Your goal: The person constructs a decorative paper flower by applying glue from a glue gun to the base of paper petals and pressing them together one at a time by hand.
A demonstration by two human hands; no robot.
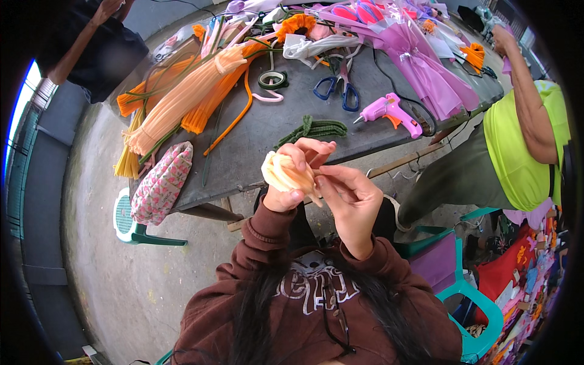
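A peach flower made of pipe cleaners (286, 172) is held in front of me, just off the table's near edge. My left hand (292, 194) wraps round it, thumb below and fingers above. With thumb and fingertips, my right hand (349, 196) pinches the short stem ends at the flower's right side. A loose peach end pokes out downward between the two hands. Just beyond them on the table lies a bundle of dark green pipe cleaners (315, 128), tied in the middle.
On the dark table (205, 150) lie blue-handled scissors (340, 86), a pink glue gun (390, 113), green floral tape (273, 80), peach pipe cleaners (182, 100), a floral pouch (163, 182) and a purple-wrapped bouquet (422, 68). People stand at left and right. A green chair (483, 315) is behind right.
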